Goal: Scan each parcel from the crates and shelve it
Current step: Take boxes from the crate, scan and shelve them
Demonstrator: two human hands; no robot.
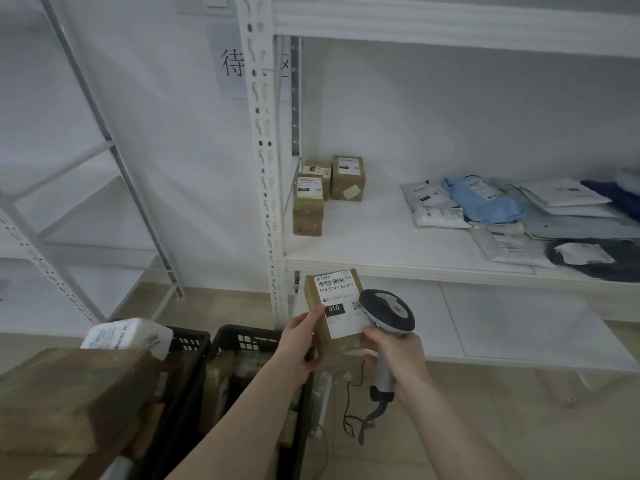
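My left hand grips a small brown cardboard parcel with a white shipping label facing up. It is held in front of the shelf's lower edge. My right hand holds a grey and white handheld scanner, whose head hovers over the label's right side. The scanner's black cable hangs toward the floor. Below me stand two black crates holding more parcels. The white shelf carries several brown boxes at its left.
Soft mailer bags, white, blue and dark, lie in a heap on the shelf's right side. A large brown box and a white parcel top the left crate. Another white rack stands at the left. The floor is wooden.
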